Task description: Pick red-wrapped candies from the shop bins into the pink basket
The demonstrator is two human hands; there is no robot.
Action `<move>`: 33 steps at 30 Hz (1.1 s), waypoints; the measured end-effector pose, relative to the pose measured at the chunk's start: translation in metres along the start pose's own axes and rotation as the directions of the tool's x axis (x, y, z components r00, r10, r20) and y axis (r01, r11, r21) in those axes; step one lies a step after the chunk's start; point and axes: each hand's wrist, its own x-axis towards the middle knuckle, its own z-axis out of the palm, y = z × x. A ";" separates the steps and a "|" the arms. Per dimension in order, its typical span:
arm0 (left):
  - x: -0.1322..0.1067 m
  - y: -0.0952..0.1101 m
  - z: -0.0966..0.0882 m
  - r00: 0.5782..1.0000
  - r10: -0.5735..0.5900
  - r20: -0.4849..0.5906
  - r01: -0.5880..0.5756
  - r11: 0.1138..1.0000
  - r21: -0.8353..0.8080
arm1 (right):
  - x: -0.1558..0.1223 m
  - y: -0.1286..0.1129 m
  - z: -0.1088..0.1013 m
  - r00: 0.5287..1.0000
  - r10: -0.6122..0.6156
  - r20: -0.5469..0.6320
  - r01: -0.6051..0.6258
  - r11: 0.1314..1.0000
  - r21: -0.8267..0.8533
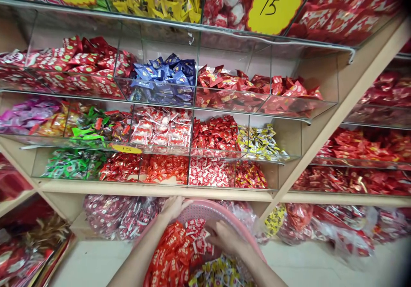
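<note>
A pink plastic basket [247,225] with a perforated wall sits low in front of me. My left hand [173,208] is closed over its far left rim. Inside, my right hand [223,237] has its fingers curled against the red-and-white wrapped candies [199,235]; some of its fingertips are hidden. Orange-red candy packets [170,252] fill the basket's left side. Nearer to me lie yellow-and-white wrapped candies [221,272], below my right wrist.
A wooden shelf edge [154,187] runs just beyond the basket. Above it, clear bins [167,146] hold sorted candies, with yellow price tags [275,5] on some. Bagged candies [109,214] lie under the shelf on both sides, by the tiled floor [93,263].
</note>
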 end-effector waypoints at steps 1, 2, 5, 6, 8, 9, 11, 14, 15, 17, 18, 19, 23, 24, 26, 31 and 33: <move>0.001 0.000 0.002 1.000 -0.004 -0.006 0.004 1.000 -0.006 | 0.001 0.004 -0.003 0.999 -0.018 -0.044 0.019 0.999 0.035; 0.001 0.000 0.003 1.000 -0.013 -0.009 0.012 1.000 -0.012 | 0.002 0.008 -0.006 0.995 -0.036 -0.096 0.044 0.996 0.082; 0.000 0.000 0.005 0.998 -0.060 -0.011 0.060 0.998 -0.004 | 0.008 0.019 -0.010 0.980 -0.040 -0.197 0.087 0.967 0.239; -0.002 -0.001 0.004 0.997 -0.074 -0.011 0.074 0.997 0.008 | 0.010 0.022 -0.010 0.974 -0.031 -0.225 0.097 0.953 0.288; -0.005 -0.004 0.003 0.995 -0.096 -0.020 0.096 0.995 0.033 | 0.013 0.024 -0.010 0.962 -0.011 -0.273 0.121 0.913 0.389; -0.007 -0.005 0.002 0.995 -0.100 -0.027 0.101 0.994 0.041 | 0.015 0.024 -0.010 0.958 -0.004 -0.288 0.135 0.889 0.437; -0.010 -0.009 0.001 0.994 -0.099 -0.045 0.101 0.994 0.038 | 0.017 0.023 -0.010 0.954 -0.009 -0.300 0.167 0.845 0.507; -0.012 -0.015 0.001 0.993 -0.098 -0.065 0.099 0.995 0.024 | 0.020 0.020 -0.011 0.951 -0.018 -0.309 0.191 0.819 0.541; -0.011 -0.016 0.002 0.993 -0.102 -0.066 0.104 0.994 0.022 | 0.022 0.020 -0.011 0.948 -0.019 -0.319 0.199 0.817 0.541; -0.009 -0.020 0.004 0.991 -0.115 -0.066 0.117 0.993 0.018 | 0.026 0.020 -0.010 0.940 -0.017 -0.340 0.210 0.814 0.541; -0.007 -0.021 0.004 0.991 -0.119 -0.068 0.120 0.993 0.008 | 0.028 0.021 -0.008 0.937 -0.013 -0.349 0.213 0.813 0.542; -0.005 -0.023 0.004 0.990 -0.117 -0.074 0.116 0.993 -0.006 | 0.031 0.021 -0.007 0.934 -0.008 -0.357 0.214 0.813 0.542; -0.002 -0.030 -0.001 0.995 -0.086 -0.057 0.082 0.994 -0.079 | 0.042 0.019 0.004 0.921 0.021 -0.390 0.212 0.812 0.544; -0.002 -0.031 -0.004 0.995 -0.089 -0.048 0.084 0.992 -0.089 | 0.044 0.017 0.005 0.915 0.029 -0.403 0.217 0.807 0.549; -0.004 -0.032 -0.008 0.994 -0.099 -0.039 0.095 0.990 -0.102 | 0.050 0.011 0.003 0.901 0.033 -0.432 0.239 0.795 0.557; -0.007 -0.030 -0.012 0.991 -0.123 -0.045 0.114 0.980 -0.165 | 0.080 -0.013 -0.031 0.856 -0.048 -0.515 0.309 0.846 0.434; -0.007 -0.028 -0.011 0.990 -0.130 -0.051 0.119 0.976 -0.184 | 0.101 -0.022 -0.045 0.828 -0.054 -0.559 0.285 0.898 0.335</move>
